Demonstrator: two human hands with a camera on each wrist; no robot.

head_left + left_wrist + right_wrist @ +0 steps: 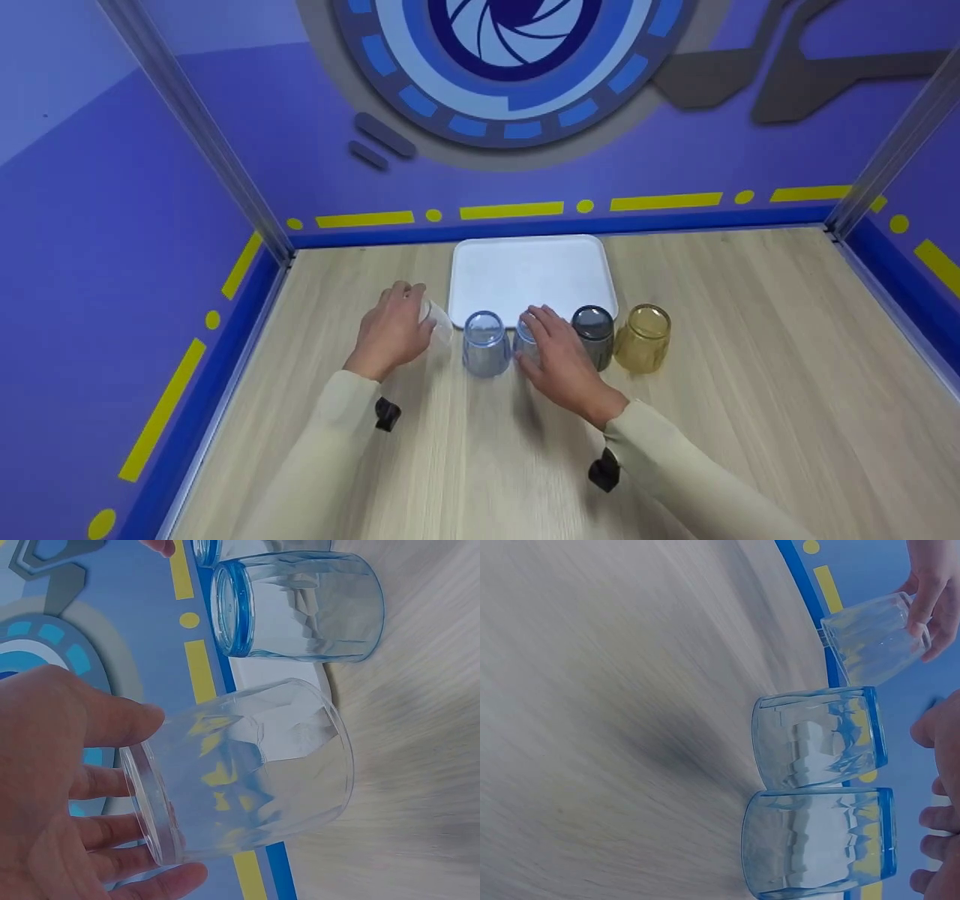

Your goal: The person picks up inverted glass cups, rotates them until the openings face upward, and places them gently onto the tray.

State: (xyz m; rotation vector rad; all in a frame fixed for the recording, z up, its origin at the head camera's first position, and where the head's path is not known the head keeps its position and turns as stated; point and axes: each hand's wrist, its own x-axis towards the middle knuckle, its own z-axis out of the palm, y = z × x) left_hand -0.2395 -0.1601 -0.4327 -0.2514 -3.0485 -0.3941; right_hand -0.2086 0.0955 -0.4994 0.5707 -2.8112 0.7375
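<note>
your left hand [394, 326] has its thumb and fingers wrapped about the base end of a clear faceted tumbler [247, 772], which is upside down and tilted, near the front left corner of the white tray [532, 270] (i cannot tell whether its rim touches the wood-grain tabletop [750, 360]). beside it, the left light-blue tumbler [486, 345] stands mouth down. your right hand [564, 367] is over the right light-blue tumbler [817, 847], its fingers loose and gripping nothing; the right wrist view shows a gap between fingertips and base. that tumbler is inverted on the tabletop too, and so are the smoky grey tumbler [595, 337] and, just right of it, the amber tumbler [643, 345]. the tray lies flat behind the row, before the purple-blue back wall [315, 150].
</note>
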